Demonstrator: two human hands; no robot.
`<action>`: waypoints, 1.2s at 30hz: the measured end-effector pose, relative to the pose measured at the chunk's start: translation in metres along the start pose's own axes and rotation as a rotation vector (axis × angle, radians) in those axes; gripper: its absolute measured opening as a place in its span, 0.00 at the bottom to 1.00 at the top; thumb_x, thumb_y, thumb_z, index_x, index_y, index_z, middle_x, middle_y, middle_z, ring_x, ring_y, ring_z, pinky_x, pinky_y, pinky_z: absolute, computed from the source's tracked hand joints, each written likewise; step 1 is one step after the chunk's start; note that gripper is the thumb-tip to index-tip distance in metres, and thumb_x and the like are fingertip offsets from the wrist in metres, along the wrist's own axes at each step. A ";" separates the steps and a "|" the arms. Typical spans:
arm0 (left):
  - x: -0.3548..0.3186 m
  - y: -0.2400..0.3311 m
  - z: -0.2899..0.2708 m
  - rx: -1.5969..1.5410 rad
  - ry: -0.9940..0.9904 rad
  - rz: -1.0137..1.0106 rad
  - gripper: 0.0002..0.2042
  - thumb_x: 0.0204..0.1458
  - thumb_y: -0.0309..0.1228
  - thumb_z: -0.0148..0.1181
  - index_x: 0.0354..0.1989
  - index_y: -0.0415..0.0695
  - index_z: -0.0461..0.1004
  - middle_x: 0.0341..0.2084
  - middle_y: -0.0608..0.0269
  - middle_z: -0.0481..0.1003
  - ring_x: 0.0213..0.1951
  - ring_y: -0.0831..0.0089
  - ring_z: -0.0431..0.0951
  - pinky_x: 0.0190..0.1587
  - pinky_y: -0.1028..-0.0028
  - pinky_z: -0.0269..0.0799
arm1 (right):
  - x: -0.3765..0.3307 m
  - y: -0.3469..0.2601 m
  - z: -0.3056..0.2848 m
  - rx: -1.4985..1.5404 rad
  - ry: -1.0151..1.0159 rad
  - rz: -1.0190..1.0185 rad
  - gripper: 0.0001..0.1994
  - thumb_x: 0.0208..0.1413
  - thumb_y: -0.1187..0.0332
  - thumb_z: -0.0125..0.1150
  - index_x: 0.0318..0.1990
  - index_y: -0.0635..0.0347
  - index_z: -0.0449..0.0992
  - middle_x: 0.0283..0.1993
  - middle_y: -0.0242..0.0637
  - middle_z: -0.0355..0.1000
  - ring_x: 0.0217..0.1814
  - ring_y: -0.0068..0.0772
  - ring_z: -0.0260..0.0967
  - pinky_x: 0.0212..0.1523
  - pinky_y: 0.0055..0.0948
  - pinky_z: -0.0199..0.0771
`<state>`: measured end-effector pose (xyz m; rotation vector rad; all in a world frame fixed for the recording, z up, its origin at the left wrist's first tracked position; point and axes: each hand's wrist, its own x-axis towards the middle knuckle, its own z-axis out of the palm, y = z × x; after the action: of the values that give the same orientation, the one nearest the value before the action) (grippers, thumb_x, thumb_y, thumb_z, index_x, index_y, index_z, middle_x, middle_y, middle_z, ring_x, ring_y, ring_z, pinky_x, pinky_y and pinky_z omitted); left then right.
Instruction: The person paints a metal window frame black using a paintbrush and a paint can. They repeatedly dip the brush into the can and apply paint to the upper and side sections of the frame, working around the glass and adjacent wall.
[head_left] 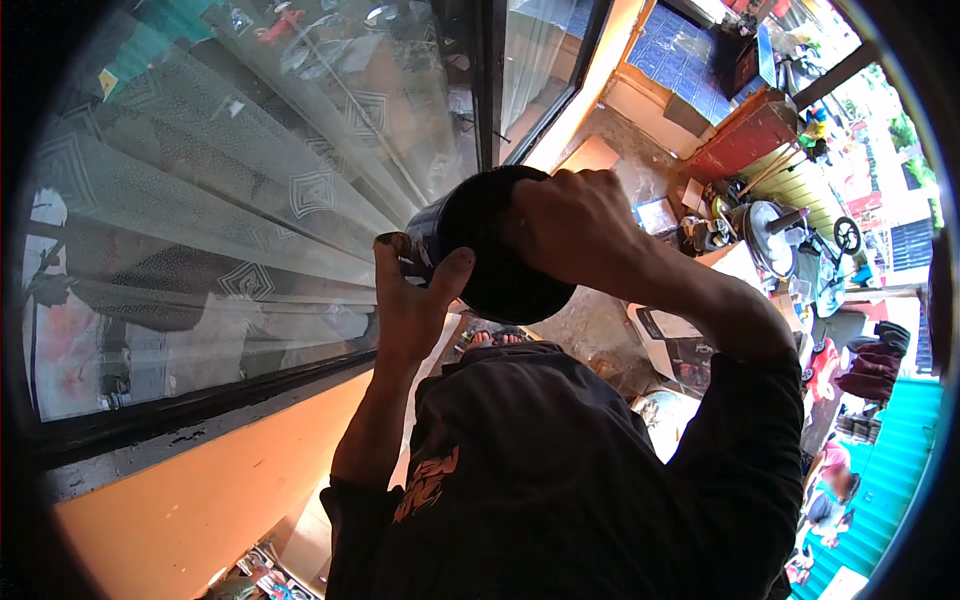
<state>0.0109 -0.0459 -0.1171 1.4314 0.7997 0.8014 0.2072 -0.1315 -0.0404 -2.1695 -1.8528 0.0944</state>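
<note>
A round dark can (497, 250) with a black lid or base and a blue printed side is held up in front of me, close to a window. My left hand (415, 300) grips its blue side from below, thumb up against the rim. My right hand (570, 225) covers the black round end from above, fingers curled over its edge. Both forearms rise from my dark shirt (560, 470) at the bottom of the view.
A big window (250, 200) with patterned white curtains fills the left, set in an orange wall (200, 500) with a dark sill. Below on the right lie a concrete floor, cardboard, a white container (665, 335), pots, tools and a wooden bench (745, 135). A person sits at lower right.
</note>
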 end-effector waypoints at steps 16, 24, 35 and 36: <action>0.003 0.007 0.004 -0.084 -0.010 -0.124 0.28 0.51 0.36 0.76 0.45 0.39 0.59 0.36 0.59 0.74 0.35 0.79 0.76 0.38 0.78 0.75 | 0.011 0.003 -0.004 0.002 -0.072 -0.079 0.12 0.53 0.62 0.61 0.28 0.63 0.79 0.25 0.52 0.78 0.29 0.54 0.81 0.34 0.48 0.82; 0.001 0.005 0.006 -0.074 -0.005 -0.124 0.27 0.51 0.36 0.76 0.44 0.41 0.59 0.34 0.63 0.73 0.35 0.80 0.75 0.37 0.79 0.75 | 0.012 0.005 0.011 0.022 -0.089 -0.138 0.10 0.51 0.64 0.61 0.31 0.63 0.80 0.27 0.53 0.79 0.32 0.56 0.81 0.36 0.48 0.82; 0.006 -0.002 0.003 -0.165 0.011 -0.152 0.30 0.50 0.37 0.77 0.46 0.39 0.58 0.36 0.62 0.73 0.35 0.80 0.75 0.37 0.78 0.74 | 0.009 -0.002 0.016 -0.022 -0.117 -0.106 0.08 0.49 0.67 0.61 0.28 0.63 0.80 0.26 0.53 0.78 0.31 0.55 0.81 0.34 0.48 0.82; 0.006 -0.005 0.002 -0.134 0.011 -0.156 0.30 0.49 0.38 0.78 0.46 0.39 0.59 0.36 0.62 0.73 0.35 0.80 0.75 0.37 0.78 0.74 | 0.008 -0.001 0.015 0.012 -0.027 -0.104 0.08 0.49 0.67 0.61 0.28 0.63 0.80 0.26 0.53 0.78 0.31 0.55 0.81 0.34 0.48 0.82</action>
<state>0.0158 -0.0424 -0.1216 1.2309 0.8390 0.7303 0.2043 -0.1206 -0.0529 -2.0698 -1.9708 0.1133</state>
